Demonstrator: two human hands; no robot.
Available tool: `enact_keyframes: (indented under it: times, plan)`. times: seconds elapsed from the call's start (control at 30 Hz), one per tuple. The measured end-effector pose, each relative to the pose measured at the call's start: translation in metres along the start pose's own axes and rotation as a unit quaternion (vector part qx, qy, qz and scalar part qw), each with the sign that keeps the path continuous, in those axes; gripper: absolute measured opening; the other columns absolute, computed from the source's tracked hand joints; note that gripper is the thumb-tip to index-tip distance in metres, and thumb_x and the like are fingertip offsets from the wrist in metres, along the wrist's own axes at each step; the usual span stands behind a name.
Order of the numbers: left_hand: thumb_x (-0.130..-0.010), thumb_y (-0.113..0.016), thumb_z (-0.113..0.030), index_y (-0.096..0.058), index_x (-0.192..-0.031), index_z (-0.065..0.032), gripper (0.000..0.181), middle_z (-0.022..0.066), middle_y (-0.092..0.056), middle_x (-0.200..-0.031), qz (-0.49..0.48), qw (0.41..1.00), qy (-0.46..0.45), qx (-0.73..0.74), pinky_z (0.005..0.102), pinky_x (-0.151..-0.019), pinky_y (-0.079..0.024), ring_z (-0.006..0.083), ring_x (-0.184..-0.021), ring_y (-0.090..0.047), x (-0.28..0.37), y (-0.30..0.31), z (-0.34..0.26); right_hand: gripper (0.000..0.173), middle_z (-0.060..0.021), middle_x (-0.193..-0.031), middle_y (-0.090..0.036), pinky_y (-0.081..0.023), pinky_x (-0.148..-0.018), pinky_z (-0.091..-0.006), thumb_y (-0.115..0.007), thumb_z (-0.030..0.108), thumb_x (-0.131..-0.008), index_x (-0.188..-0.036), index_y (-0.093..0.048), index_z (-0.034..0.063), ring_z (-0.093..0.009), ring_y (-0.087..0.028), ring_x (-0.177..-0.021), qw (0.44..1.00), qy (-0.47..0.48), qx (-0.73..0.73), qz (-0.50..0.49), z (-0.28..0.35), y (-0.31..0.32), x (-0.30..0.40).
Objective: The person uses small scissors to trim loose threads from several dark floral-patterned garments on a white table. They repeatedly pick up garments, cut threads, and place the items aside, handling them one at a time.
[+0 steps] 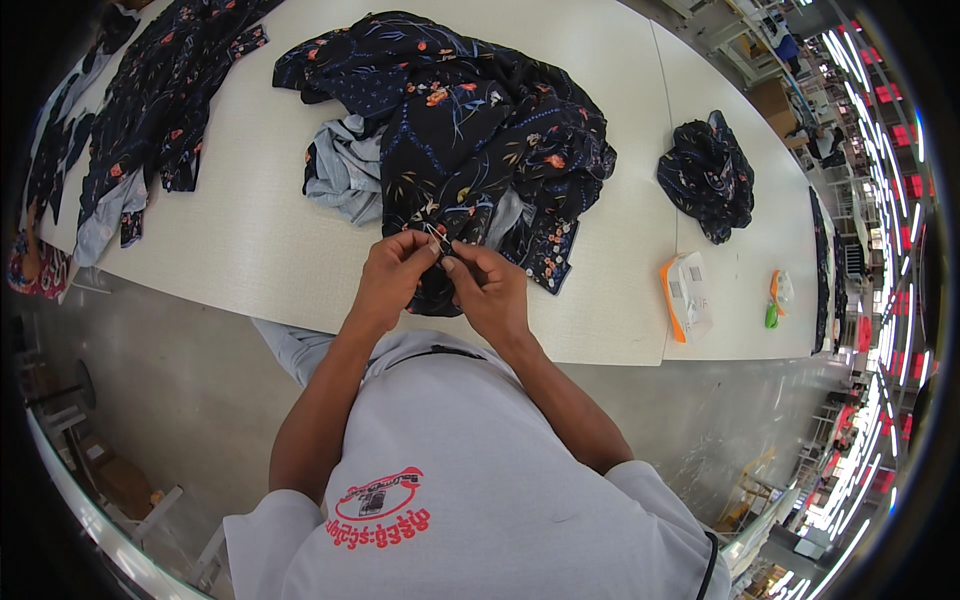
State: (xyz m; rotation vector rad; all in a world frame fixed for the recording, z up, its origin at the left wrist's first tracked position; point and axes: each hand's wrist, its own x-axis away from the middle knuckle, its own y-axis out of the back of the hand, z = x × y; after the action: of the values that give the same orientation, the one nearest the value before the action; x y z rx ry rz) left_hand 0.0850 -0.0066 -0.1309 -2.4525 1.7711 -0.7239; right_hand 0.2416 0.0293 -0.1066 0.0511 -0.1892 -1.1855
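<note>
A dark floral-print garment (465,120) lies bunched on the white table in front of me, its grey inner side (345,169) showing at the left. At the garment's near edge my left hand (397,274) pinches a thin white strand or loop (435,234) between thumb and forefinger. My right hand (489,289) is just beside it, its thumb and forefinger close together at the same spot. What lies between those right fingertips is too small to tell. A cuff-like floral piece (551,255) sticks out to the right of my right hand.
More floral garments (161,97) lie at the table's left, where a person's arm (31,244) shows. On the right are a bunched dark floral cloth (709,180), an orange-and-white plastic packet (686,296), and a smaller packet (783,291) beside a green object (772,315).
</note>
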Motion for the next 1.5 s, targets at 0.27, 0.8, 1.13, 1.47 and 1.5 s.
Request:
enact_keyframes:
  times: [0.27,0.8,1.13,1.47,1.5]
  plan:
    - [-0.097,-0.068,-0.007,-0.071,-0.094,0.0005,0.009,-0.0030,-0.067,-0.081,0.005,0.991,-0.026,-0.130,0.0201,-0.064,-0.043,0.0015,-0.073,-0.056,0.007,-0.001,-0.017,0.023,-0.0049,-0.082,-0.069,-0.048,-0.052,-0.0234,-0.074,0.009,-0.098,-0.118,-0.073,-0.0019,-0.006,-0.059,-0.060,1.000,-0.004,0.019,0.002,0.004,0.002,-0.001]
    - [-0.083,-0.072,0.011,-0.071,-0.100,0.0003,0.019,0.0082,-0.070,-0.095,0.008,0.931,-0.299,-0.209,0.0312,-0.085,-0.052,0.0202,-0.089,-0.067,0.023,-0.014,-0.014,0.025,-0.0037,-0.083,-0.070,-0.047,-0.052,-0.0223,-0.073,0.014,-0.099,-0.118,-0.074,-0.0022,-0.005,-0.059,-0.061,0.997,-0.065,-0.041,-0.017,0.012,0.001,-0.009]
    - [-0.085,-0.069,0.011,-0.075,-0.102,-0.0041,0.023,0.0095,-0.068,-0.097,0.039,0.848,-0.395,-0.350,0.0354,-0.071,-0.054,0.0270,-0.083,-0.067,0.008,0.017,-0.011,0.026,-0.0038,-0.074,-0.066,-0.040,-0.043,-0.0245,-0.073,0.015,-0.098,-0.115,-0.074,-0.0045,-0.008,-0.055,-0.051,0.965,-0.217,0.031,0.146,0.046,0.030,-0.036]
    - [-0.088,-0.069,0.010,-0.076,-0.102,-0.0038,0.021,0.0087,-0.067,-0.095,0.072,0.899,-0.310,-0.301,0.0316,-0.069,-0.051,0.0233,-0.078,-0.065,0.007,0.030,-0.014,0.022,-0.0012,-0.067,-0.059,-0.034,-0.042,-0.0239,-0.071,0.014,-0.097,-0.110,-0.077,-0.0022,-0.007,-0.049,-0.050,0.940,-0.246,0.145,0.186,0.072,0.068,-0.054]
    - [-0.088,-0.069,0.010,-0.075,-0.102,-0.0030,0.020,0.0088,-0.068,-0.094,0.073,0.899,-0.313,-0.299,0.0312,-0.070,-0.051,0.0221,-0.079,-0.065,0.006,0.030,-0.013,0.022,-0.0009,-0.067,-0.058,-0.033,-0.042,-0.0236,-0.071,0.014,-0.097,-0.110,-0.078,-0.0022,-0.006,-0.049,-0.050,0.945,-0.242,0.149,0.159,0.072,0.071,-0.054]
